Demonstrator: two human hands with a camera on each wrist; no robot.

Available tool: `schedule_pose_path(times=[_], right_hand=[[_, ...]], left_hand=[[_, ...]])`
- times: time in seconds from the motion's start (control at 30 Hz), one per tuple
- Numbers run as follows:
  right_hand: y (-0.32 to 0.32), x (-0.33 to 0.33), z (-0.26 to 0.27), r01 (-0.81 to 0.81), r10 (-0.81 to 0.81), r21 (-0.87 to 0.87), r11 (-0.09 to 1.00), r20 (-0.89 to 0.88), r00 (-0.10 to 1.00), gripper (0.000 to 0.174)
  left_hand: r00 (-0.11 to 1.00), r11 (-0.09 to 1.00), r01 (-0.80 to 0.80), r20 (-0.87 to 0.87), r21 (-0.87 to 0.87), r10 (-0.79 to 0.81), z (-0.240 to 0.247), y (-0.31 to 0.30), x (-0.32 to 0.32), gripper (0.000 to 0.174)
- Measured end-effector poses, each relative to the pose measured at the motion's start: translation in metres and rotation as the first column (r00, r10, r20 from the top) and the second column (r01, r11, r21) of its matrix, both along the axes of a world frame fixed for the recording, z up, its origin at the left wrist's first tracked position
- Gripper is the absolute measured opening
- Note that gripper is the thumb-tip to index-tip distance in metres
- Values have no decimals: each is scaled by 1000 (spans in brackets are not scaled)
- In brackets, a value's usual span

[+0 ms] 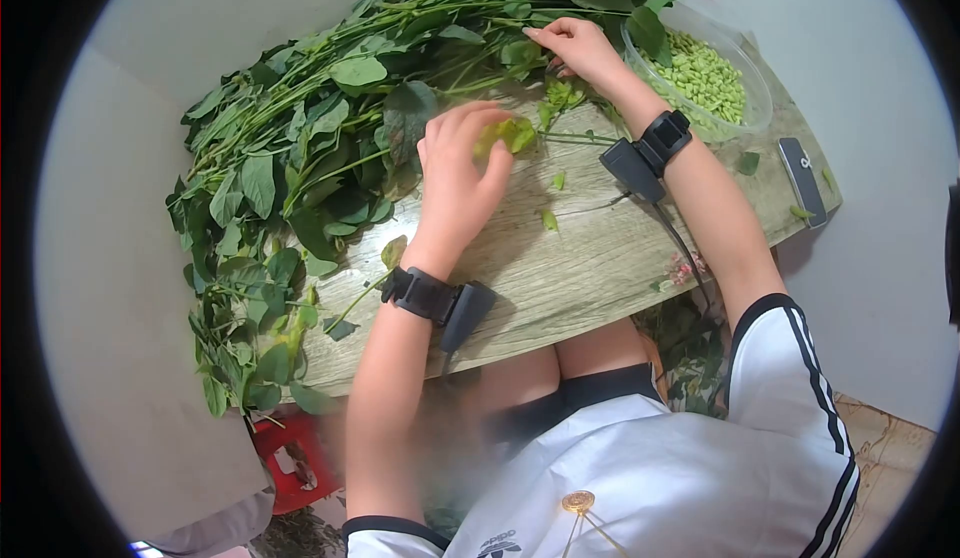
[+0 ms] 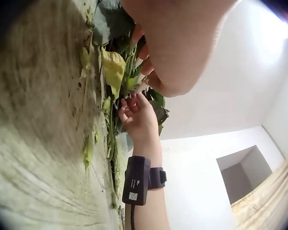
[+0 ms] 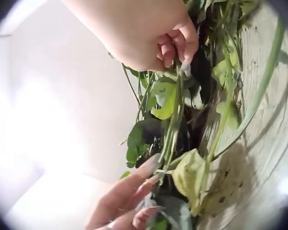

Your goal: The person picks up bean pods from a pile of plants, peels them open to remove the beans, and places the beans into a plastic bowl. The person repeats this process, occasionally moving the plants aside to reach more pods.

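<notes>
A large heap of leafy green bean plants (image 1: 330, 128) lies along the far and left sides of the table. At its right end my right hand (image 1: 590, 53) pinches thin green stems (image 3: 172, 129) between thumb and fingers, as the right wrist view shows. My left hand (image 1: 460, 168), blurred, hovers in front of the heap with fingers loosely spread. Its fingertips (image 3: 151, 165) are right at the same stems, lower down. A yellowing leaf (image 2: 114, 69) hangs beside that hand. Small green pods (image 1: 550, 220) are scattered on the tabletop between the hands.
Beyond my right forearm stands a clear plastic tub (image 1: 762, 118) with shelled green beans (image 1: 705, 78). A dark phone (image 1: 803, 183) lies at the table's right edge. Walls border the heap. Below the table's left end is a red stool (image 1: 290, 463). Each wrist wears a strapped camera with a cable.
</notes>
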State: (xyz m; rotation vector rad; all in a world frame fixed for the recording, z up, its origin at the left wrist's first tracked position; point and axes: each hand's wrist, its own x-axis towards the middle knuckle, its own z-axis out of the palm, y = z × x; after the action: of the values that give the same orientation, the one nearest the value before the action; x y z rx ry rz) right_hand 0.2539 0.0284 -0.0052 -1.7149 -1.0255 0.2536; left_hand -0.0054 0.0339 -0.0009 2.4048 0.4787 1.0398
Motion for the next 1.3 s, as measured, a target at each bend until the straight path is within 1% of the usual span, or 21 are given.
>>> schedule_pose_path(times=[0.1, 0.17, 0.2, 0.33, 0.4, 0.43, 0.5, 0.53, 0.63, 0.73, 0.77, 0.83, 0.87, 0.9, 0.97, 1.0, 1.1, 1.17, 1.2, 1.23, 1.3], right_hand=[[-4, -5, 2, 32, -23, -55, 998, 146, 989, 33], [-7, -15, 8, 65, -50, -27, 998, 382, 923, 34], [-11, -17, 13, 56, -8, -158, 986, 288, 958, 40], [-5, -4, -6, 35, 2, -167, 985, 215, 977, 39], [0, -5, -14, 23, 2, -163, 986, 150, 989, 38], [-1, -10, -11, 20, 5, -164, 986, 151, 988, 38], [-6, -23, -8, -26, 12, -108, 994, -121, 993, 36], [-3, -23, -12, 0, 2, 18, 1000, -97, 995, 33], [-8, -20, -9, 63, -96, 130, 990, 267, 959, 32], [-3, -13, -13, 102, -112, 47, 994, 466, 878, 31], [-2, -10, -13, 95, -106, 46, 994, 464, 879, 31], [-2, -1, -10, 43, -49, 49, 998, 128, 990, 31], [-3, 0, -3, -24, 26, 34, 999, -58, 998, 29], [-8, 2, 3, -99, 111, 59, 993, -270, 957, 25], [-10, 5, -2, -78, 170, 181, 980, -584, 794, 23], [-10, 4, -6, -81, 172, 178, 981, -585, 793, 23], [-7, 2, -17, -150, 185, 111, 982, -483, 856, 21], [-7, 1, -17, -124, 124, 21, 992, -3, 992, 21], [-8, 1, -18, -123, 109, 30, 992, 289, 951, 19], [-10, -2, -15, -122, 110, 26, 992, 289, 951, 19], [-17, -9, -9, -97, 147, -122, 988, 525, 838, 18]], left_hand=[[1000, 1000, 3, -23, -7, -4, -4, 3, -1, 27], [1000, 1000, 0, -28, 8, 0, -6, 3, -2, 27], [1000, 1000, 1, -28, 19, -1, -6, 3, -2, 26], [998, 992, -34, -53, 118, 40, -2, 0, 0, 33], [993, 948, -112, -9, 298, 119, 3, -5, 3, 42], [992, 948, -115, -7, 297, 123, 4, -6, 4, 42], [992, 945, -68, -81, 321, 99, 3, -9, 4, 47], [991, 954, -58, -96, 295, 90, -2, -7, 5, 47], [989, 968, -47, -125, 246, 79, -11, -2, 0, 47], [983, 970, -65, -151, 236, 102, -14, 0, -1, 46], [982, 969, -71, -153, 235, 109, -14, 0, -1, 46], [984, 971, -62, -147, 229, 98, -15, -1, 0, 45], [984, 972, -67, -147, 227, 102, -16, 0, 0, 45], [985, 976, -63, -142, 210, 94, -17, 1, 0, 46], [986, 981, -61, -139, 187, 88, -20, 1, 0, 46], [986, 984, -60, -141, 165, 84, -21, 1, 1, 46], [986, 989, -63, -146, 136, 83, -22, 2, 1, 46], [985, 990, -66, -151, 125, 84, -23, 2, 2, 46], [984, 991, -66, -156, 117, 84, -24, 2, 2, 45], [983, 992, -67, -161, 108, 84, -25, 2, 2, 45], [984, 993, -62, -160, 104, 78, -26, 1, 2, 44]])
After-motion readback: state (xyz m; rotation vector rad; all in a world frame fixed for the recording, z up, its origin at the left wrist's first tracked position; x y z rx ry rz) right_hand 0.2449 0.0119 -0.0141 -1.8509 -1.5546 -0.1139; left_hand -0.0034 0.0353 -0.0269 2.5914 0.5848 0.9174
